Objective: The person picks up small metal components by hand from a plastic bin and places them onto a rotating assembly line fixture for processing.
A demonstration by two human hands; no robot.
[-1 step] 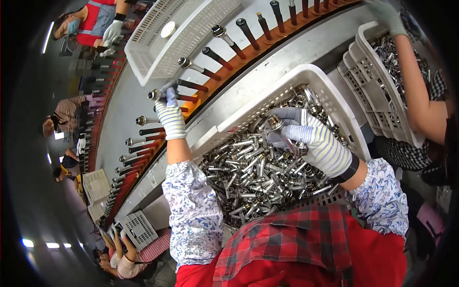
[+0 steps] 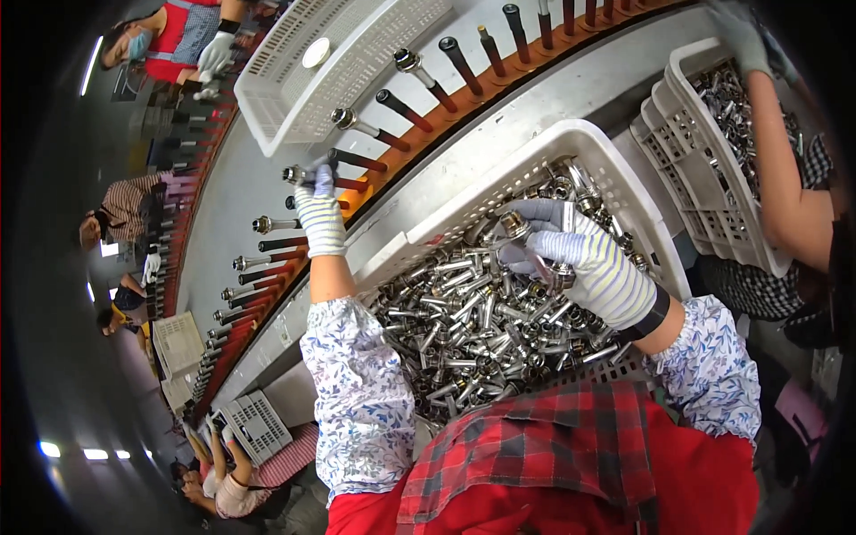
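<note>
My left hand (image 2: 319, 218), in a striped glove, has its fingers closed around a shiny metal tube fitting (image 2: 294, 175) with a collared end. It is at the row of dark red pegs (image 2: 392, 140) on the curved orange-brown rail (image 2: 419, 143); glove and fingers hide whether the fitting touches a peg. Over a white perforated crate (image 2: 637, 192) heaped with loose metal fittings (image 2: 464, 330), my right hand (image 2: 593, 272) is closed on several similar fittings (image 2: 514, 225). One points toward the rail, and another stands up between the fingers.
A pale crate (image 2: 267, 116) with a round white object (image 2: 316, 53) stands beyond the pegs. Several pegs carry fittings or black sleeves (image 2: 456, 62). On the right, a co-worker's arm (image 2: 780, 152) reaches over stacked crates (image 2: 664, 134) of metal parts. More people work at the far left.
My left hand and its fitting have shifted very slightly to the right. My right hand keeps its place and its hold. The co-worker's gloved hand at the upper right has moved a little rightward.
</note>
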